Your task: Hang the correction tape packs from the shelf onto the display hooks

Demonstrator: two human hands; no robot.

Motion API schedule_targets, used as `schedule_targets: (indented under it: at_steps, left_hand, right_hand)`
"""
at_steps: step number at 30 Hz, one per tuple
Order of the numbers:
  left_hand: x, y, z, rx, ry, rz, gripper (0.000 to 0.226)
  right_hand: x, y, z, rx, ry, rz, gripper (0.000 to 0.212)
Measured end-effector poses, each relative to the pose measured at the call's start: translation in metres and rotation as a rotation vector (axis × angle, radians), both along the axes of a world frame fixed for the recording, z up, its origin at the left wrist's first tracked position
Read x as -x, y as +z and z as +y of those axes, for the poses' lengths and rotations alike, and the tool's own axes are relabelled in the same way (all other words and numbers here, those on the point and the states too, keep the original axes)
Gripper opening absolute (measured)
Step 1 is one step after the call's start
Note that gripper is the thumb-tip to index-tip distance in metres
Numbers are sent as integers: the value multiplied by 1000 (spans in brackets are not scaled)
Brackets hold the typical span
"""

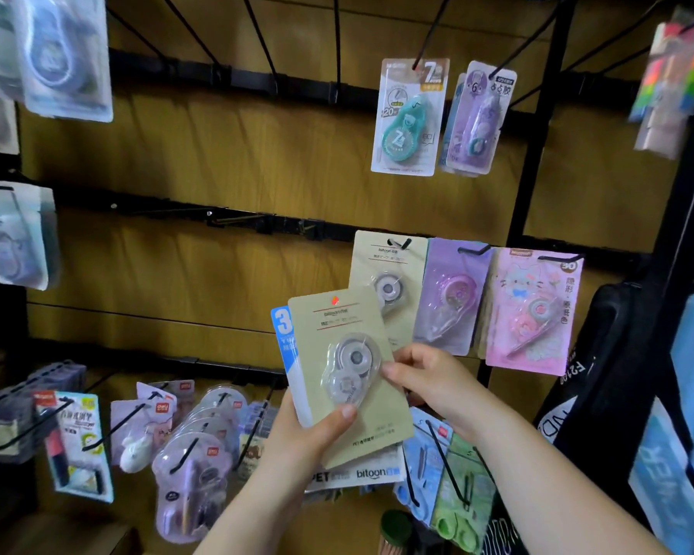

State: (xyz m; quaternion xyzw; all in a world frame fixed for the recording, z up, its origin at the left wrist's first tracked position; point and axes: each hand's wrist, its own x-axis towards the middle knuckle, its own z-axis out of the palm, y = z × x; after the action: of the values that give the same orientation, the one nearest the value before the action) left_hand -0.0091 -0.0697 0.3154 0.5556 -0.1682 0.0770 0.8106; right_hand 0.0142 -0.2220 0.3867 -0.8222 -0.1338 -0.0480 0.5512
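My left hand grips the stack, my right hand pinches the top pack; next, I think, it goes on the hook at one o'clock.

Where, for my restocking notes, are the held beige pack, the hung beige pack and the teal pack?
held beige pack (351,362), head view, on its clear blister.
hung beige pack (391,288), head view, on its tape reel.
teal pack (405,126), head view, on its dispenser.

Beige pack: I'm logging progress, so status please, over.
Left hand grips beige pack from below, blue pack behind it. Right hand pinches its right edge. Not yet hung; matching pack already on hook above.
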Motion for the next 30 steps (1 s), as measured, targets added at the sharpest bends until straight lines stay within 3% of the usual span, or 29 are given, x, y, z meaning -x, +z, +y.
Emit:
schedule_targets:
  at_steps: [3, 6, 10, 15, 19, 30]
  left_hand:
    - [4, 3, -5, 9, 13, 9, 64]
    - [6, 2, -3, 31, 31, 56, 30]
    - [9, 2, 6, 2, 58, 83, 44]
    - [10, -2, 15, -12, 114, 133, 28]
    - [11, -2, 19, 0, 114, 161, 23]
    - [13, -2, 20, 27, 88, 152, 16]
  right_hand:
    - [2, -1, 2, -30, -12, -17, 19]
    - [2, -1, 2, -110, -111, -75, 16]
    - [5, 1, -4, -177, -241, -169, 18]
    - [19, 14, -15, -114, -178, -335, 23]
    - [20, 26, -21, -273, -323, -479, 26]
    - [11, 25, -16, -249, -426, -373, 25]
